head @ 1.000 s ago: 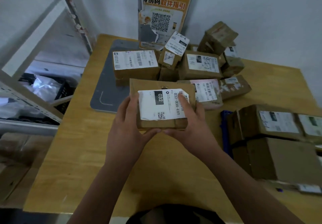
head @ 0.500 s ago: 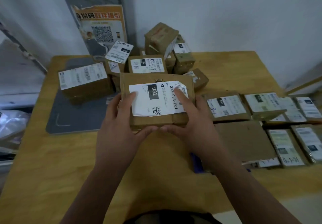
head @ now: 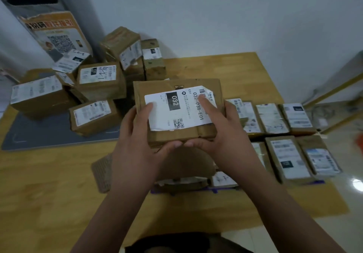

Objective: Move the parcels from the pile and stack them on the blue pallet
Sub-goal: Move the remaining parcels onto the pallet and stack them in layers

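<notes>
Both my hands hold one brown cardboard parcel [head: 177, 103] with a white label reading 032 in the air at the middle of the view. My left hand [head: 135, 140] grips its left side, thumb on the label. My right hand [head: 222, 134] grips its right side, thumb on the label. The pile of brown parcels [head: 102, 79] lies at the back left of the wooden table. To the right, several labelled parcels [head: 284, 134] lie flat in rows on the blue pallet [head: 212, 190], of which only a thin front edge shows below my hands.
The wooden table [head: 49, 184] carries a grey mat [head: 49, 132] under the pile. A grey stand with an orange QR poster [head: 53, 34] rises at the back left. A small ridged brown piece [head: 101, 172] lies left of the pallet. A gold-framed shelf [head: 334, 93] and tiled floor are right.
My hands have carried the 032 parcel to the right, away from the pile; it is now over the left end of the pallet's parcels. The view has swung right.
</notes>
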`<move>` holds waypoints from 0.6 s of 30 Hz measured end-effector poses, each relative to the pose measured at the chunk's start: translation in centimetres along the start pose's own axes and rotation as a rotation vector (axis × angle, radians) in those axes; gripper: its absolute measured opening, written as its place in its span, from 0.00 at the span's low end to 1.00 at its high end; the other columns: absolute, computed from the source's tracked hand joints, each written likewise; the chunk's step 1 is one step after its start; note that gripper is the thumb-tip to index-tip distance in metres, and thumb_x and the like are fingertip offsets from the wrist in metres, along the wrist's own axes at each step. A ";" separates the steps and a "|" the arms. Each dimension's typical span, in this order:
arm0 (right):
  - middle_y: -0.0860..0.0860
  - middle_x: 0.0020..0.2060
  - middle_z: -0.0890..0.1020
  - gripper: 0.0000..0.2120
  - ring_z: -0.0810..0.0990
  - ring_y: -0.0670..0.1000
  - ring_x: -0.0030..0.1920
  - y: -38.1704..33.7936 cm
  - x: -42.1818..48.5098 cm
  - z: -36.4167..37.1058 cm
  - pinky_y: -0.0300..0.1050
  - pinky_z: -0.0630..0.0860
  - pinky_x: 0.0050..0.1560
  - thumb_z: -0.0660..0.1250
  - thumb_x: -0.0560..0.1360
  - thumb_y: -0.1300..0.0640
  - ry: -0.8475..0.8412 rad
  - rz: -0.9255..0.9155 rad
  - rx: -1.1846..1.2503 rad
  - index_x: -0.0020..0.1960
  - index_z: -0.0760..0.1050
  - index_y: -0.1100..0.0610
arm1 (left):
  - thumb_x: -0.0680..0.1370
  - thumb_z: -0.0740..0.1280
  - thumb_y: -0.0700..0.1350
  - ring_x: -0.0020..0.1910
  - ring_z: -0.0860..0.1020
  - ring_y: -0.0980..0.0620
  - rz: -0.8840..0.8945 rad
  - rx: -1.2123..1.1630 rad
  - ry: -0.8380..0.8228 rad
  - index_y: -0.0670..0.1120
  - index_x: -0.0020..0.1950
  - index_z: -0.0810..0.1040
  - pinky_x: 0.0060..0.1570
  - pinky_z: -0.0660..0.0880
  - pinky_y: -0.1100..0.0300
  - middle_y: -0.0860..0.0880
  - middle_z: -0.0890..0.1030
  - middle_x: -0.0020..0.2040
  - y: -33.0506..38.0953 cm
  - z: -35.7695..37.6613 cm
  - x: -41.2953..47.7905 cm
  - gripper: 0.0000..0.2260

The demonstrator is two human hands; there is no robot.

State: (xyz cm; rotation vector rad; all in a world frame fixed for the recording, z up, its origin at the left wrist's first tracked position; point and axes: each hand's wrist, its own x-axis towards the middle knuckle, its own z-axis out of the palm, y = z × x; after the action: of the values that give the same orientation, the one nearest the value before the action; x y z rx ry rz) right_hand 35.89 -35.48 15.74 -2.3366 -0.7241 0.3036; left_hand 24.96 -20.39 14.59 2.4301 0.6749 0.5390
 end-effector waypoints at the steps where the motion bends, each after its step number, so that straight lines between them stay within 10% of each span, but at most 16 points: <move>1: 0.46 0.72 0.56 0.45 0.62 0.50 0.70 1.3 -0.4 -1.2 0.49 0.71 0.63 0.72 0.66 0.37 0.009 -0.004 0.005 0.76 0.51 0.34 | 0.65 0.70 0.64 0.70 0.66 0.48 0.008 0.002 0.004 0.57 0.74 0.61 0.57 0.73 0.51 0.50 0.63 0.74 1.6 0.8 -0.3 0.39; 7: 0.46 0.70 0.59 0.45 0.65 0.47 0.67 7.8 -2.5 -6.2 0.44 0.72 0.59 0.73 0.63 0.38 0.090 0.014 0.075 0.75 0.54 0.34 | 0.64 0.58 0.72 0.67 0.69 0.46 0.033 0.053 -0.068 0.61 0.73 0.55 0.57 0.75 0.48 0.50 0.60 0.75 8.7 5.1 -1.4 0.40; 12: 0.46 0.70 0.59 0.45 0.63 0.47 0.69 11.6 -3.4 -7.7 0.40 0.67 0.59 0.76 0.66 0.44 0.076 0.049 0.082 0.76 0.54 0.37 | 0.71 0.65 0.65 0.67 0.69 0.53 0.012 0.143 -0.208 0.61 0.77 0.50 0.48 0.63 0.67 0.53 0.52 0.78 11.4 7.8 -2.2 0.39; 18: 0.49 0.71 0.58 0.45 0.62 0.48 0.68 15.0 -4.3 -8.0 0.37 0.65 0.53 0.75 0.69 0.45 0.000 0.073 -0.035 0.77 0.51 0.39 | 0.73 0.68 0.60 0.74 0.60 0.52 -0.065 0.010 -0.331 0.61 0.77 0.50 0.63 0.68 0.56 0.54 0.50 0.78 11.3 11.2 -3.8 0.37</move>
State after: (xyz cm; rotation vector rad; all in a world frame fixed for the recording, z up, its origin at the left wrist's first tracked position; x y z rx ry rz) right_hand 41.79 -51.56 11.96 -2.3998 -0.6501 0.3252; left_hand 31.49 -35.19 12.01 2.4181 0.6112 0.1017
